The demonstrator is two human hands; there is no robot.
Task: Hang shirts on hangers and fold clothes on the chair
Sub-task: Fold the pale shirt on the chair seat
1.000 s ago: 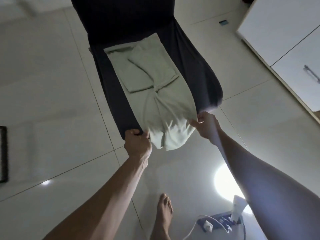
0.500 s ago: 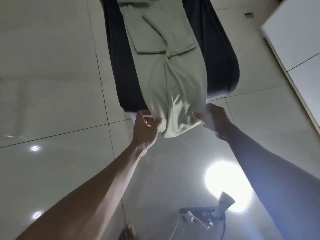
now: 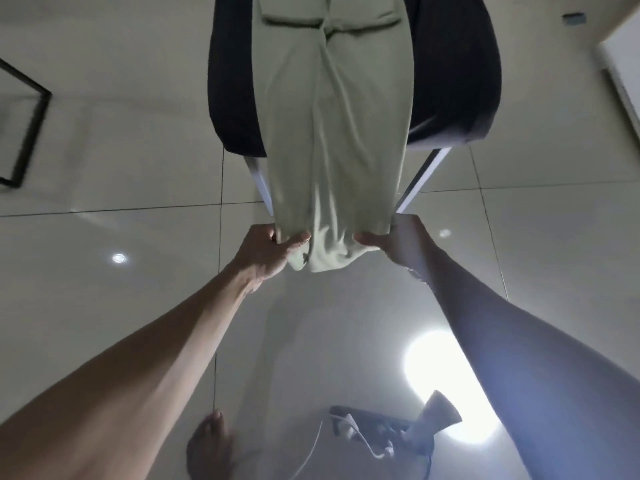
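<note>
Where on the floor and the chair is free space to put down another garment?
Bare tile lies left of the black chair seat, toward the black frame. The seat's middle carries the pale green garment; the white power strip crowds the lower right.

The top edge cuts off the pale green garment and the dark chair beneath it. The garment's hem hides the fingers of the left hand and right hand. The black frame at left is smeared.
</note>
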